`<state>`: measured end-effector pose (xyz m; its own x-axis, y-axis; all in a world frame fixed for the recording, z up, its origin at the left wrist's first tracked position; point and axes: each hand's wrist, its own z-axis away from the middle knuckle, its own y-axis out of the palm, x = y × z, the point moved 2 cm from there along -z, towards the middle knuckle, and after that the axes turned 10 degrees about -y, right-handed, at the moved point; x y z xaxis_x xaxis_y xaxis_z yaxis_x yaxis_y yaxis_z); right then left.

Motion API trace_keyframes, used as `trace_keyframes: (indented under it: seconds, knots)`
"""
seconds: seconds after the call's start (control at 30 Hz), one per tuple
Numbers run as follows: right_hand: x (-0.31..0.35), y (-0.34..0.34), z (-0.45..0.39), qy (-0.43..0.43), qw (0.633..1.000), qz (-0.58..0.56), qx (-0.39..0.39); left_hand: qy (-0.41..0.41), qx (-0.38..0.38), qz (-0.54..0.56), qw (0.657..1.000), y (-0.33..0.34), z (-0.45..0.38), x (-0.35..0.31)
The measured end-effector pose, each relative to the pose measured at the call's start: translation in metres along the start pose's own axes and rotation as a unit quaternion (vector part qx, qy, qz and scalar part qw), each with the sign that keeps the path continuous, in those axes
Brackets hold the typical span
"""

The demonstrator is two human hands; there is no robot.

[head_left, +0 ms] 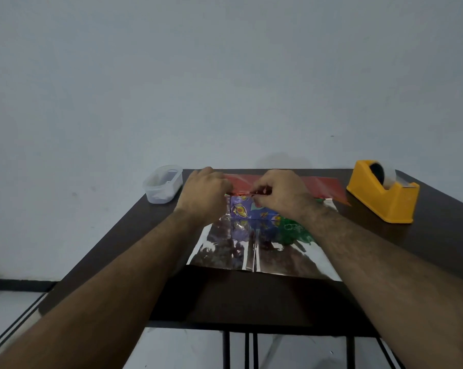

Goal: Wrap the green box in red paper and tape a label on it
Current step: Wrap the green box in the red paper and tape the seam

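The box [247,210], purple and green with printed patterns, stands in the middle of the dark table on a sheet of wrapping paper. The paper's silver underside [254,251] faces up toward me, and its red side [318,189] shows at the far edge behind the box. My left hand [203,191] and my right hand [281,193] are both at the box's top near edge. Each pinches the folded red paper edge there. My right forearm hides the box's right part.
A yellow tape dispenser [383,193] with a roll of clear tape stands at the table's far right. A small clear plastic container [162,186] sits on the far left corner. The table [123,241] stands against a pale wall.
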<state>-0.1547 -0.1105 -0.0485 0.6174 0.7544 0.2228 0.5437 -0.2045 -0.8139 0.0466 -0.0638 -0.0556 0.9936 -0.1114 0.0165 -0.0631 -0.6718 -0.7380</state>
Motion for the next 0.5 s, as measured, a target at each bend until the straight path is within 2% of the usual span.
trace_keyframes:
  seconds: [0.1, 0.17, 0.27, 0.5]
  knots:
    - [-0.001, 0.002, -0.002, 0.009, 1.0, 0.004, -0.002, -0.036, -0.034, 0.064, 0.997, 0.001, -0.002, -0.007]
    - [-0.003, 0.003, -0.003, 0.016, 1.0, 0.001, -0.001, -0.011, -0.021, 0.105, 0.994, 0.005, -0.003, -0.015]
    - [-0.004, 0.003, -0.004, 0.016, 1.0, -0.002, 0.001, 0.012, 0.008, 0.099, 0.995, 0.011, -0.004, -0.018]
    - [-0.012, 0.004, 0.0, 0.022, 0.998, -0.051, -0.03, -0.054, -0.001, 0.104, 0.993, 0.015, -0.001, -0.008]
